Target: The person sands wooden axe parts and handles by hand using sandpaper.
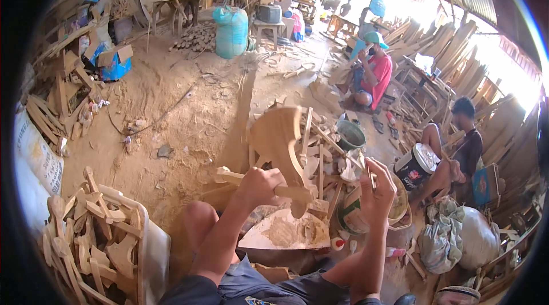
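My left hand (262, 186) is wrapped round a wooden bar with a knobbed end (227, 176), part of a carved wooden piece. Above that hand rises its broad curved panel (275, 133), slightly blurred. My right hand (378, 192) is raised to the right, apart from the wood, its fingers pinched on a small thin stick-like piece (373, 179). Below the carved piece, by my lap, lies a pale board (258, 241) with sawdust-coloured crumbs or paste on it. A small white bottle with a red cap (338, 244) stands beside the board.
A white bin (155, 253) of wooden parts stands at my left. Buckets (353, 213) and a dark tub (350, 133) are at the right, near two seated people (374, 70). Wood scraps, a blue box (117, 65) and a turquoise sack (231, 32) lie farther off.
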`<state>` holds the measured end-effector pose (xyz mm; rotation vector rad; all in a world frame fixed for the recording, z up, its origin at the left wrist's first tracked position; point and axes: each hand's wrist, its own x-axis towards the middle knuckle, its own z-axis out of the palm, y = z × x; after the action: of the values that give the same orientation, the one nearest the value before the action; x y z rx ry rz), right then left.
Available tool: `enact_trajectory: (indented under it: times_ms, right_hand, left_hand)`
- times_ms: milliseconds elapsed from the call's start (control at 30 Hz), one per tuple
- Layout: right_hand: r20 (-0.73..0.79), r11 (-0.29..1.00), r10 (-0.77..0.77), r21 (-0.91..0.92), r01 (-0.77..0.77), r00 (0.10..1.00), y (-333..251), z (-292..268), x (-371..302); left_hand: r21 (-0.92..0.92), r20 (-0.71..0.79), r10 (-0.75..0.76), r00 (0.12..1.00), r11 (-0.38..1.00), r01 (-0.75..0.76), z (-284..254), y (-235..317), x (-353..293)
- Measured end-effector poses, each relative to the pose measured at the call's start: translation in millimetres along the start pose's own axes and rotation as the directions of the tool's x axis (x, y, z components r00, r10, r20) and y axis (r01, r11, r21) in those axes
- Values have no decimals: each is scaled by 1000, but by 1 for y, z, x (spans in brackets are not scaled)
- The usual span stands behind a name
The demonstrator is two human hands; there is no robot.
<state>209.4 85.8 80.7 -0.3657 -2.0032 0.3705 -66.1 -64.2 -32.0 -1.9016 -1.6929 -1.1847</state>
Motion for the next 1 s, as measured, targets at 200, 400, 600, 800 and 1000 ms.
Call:
enact_trajectory:
  times_ms: [200,400,600,800,1000]
  right_hand:
    - [-25,844,439,355,-403,898,49,14,-22]
    - [57,775,561,316,-548,826,85,17,-63]
    - [247,703,596,298,-645,764,79,11,-91]
    - [620,646,340,393,-655,707,62,36,-102]
    - [851,539,96,392,-746,517,55,58,-118]
  left_hand:
    - [280,324,-52,944,959,-44,10,14,3]
    - [223,128,-111,986,971,81,27,18,3]
    - [-766,-170,-681,712,546,340,15,11,27]
    - [-871,173,-513,841,-479,-112,-4,-19,29]
    - [-896,166,-657,735,-412,-166,10,-27,33]
